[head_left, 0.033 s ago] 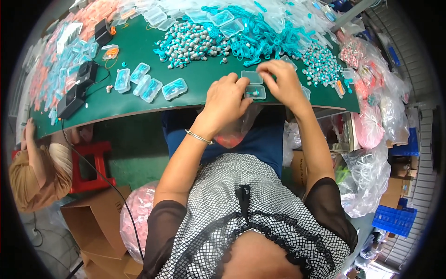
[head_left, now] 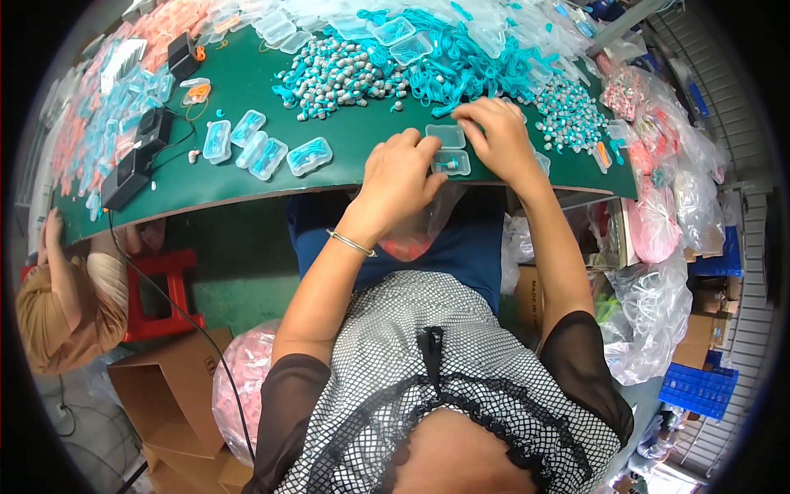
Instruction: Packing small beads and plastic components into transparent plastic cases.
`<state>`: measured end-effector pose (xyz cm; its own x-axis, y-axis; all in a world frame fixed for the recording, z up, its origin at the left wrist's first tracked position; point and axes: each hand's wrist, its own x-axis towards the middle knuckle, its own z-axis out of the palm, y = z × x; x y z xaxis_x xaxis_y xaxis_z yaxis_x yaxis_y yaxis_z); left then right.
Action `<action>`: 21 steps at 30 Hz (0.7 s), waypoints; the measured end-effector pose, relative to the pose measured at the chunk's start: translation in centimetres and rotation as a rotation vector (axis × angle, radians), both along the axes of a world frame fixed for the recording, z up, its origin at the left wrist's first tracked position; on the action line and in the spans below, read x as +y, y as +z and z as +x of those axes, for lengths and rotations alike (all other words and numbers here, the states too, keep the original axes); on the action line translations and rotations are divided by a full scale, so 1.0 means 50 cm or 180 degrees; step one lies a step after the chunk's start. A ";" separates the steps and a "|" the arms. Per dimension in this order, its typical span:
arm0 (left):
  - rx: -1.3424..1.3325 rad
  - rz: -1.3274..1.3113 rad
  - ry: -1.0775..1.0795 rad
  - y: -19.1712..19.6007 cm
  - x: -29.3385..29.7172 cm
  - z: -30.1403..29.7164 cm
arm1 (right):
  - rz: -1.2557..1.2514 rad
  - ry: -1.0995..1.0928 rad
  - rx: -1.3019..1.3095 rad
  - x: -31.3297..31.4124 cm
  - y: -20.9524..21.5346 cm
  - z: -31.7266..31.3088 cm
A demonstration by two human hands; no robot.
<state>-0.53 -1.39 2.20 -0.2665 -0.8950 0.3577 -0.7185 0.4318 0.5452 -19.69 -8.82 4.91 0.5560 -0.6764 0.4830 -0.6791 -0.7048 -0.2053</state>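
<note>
Two hands at front edge of green table [head_left: 247, 177], working one small clear plastic case [head_left: 449, 149], lid flipped open. Left hand [head_left: 401, 177] palm down, fingertips pressing on lower half of case, knuckles curled; thin metal bracelet [head_left: 351, 243] on that wrist. Right hand [head_left: 496, 136] w/ fingers bent over upper half of case, thumb side toward left hand; both touching case, neither wrapped round it, more pinch-and-press than full clasp. Something teal visible inside lower half, too small to tell what. Case flat on table, just beside near edge, between the two hands.

Left of hands: row of closed clear cases w/ teal contents [head_left: 263, 150], approx five, lying apart from each other. Behind hands: heap of grey-teal earplugs [head_left: 337, 78], tangle of teal cords [head_left: 461, 58], more empty clear cases on top. Second earplug heap [head_left: 568, 115] right of right hand. Far left of table: black boxes [head_left: 136, 156] w/ cable, piles of teal and orange packed cases [head_left: 107, 90].

Under table near lap: clear bag w/ pink-red contents [head_left: 415, 235], partly hidden by left forearm. Right side: stacked plastic bags [head_left: 658, 222], blue crate [head_left: 699, 387] lower down. Left, lower: red stool [head_left: 160, 292], cardboard box [head_left: 169, 387], bag of pink items [head_left: 247, 387], another person in tan top [head_left: 70, 309] w/ hand up at table edge.
</note>
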 end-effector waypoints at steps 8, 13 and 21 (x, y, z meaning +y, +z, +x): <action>0.0082 0.0021 0.0027 -0.004 0.009 0.016 | -0.0484 -0.0101 0.0520 -0.038 -0.025 0.020; 0.0319 -0.0043 0.0003 -0.015 0.009 0.025 | 0.0281 0.0273 -0.0129 0.021 -0.001 -0.007; 0.0476 0.0209 -0.0086 -0.011 -0.005 0.026 | 0.0409 0.0657 -0.0246 0.048 -0.027 -0.005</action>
